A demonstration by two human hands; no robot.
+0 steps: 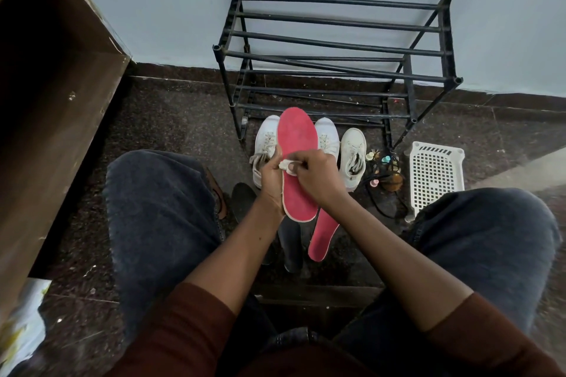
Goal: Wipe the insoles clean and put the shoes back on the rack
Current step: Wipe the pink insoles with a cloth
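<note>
The left hand (pixel 271 176) grips the red insole (pixel 298 162), toe pointing far; right hand (pixel 317 173) fingers pinch a white cloth (pixel 286 165) against it.

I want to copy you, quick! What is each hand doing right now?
Left hand: closed, holding the red insole by its edge.
Right hand: closed, pinching a small white cloth against the insole.
</note>
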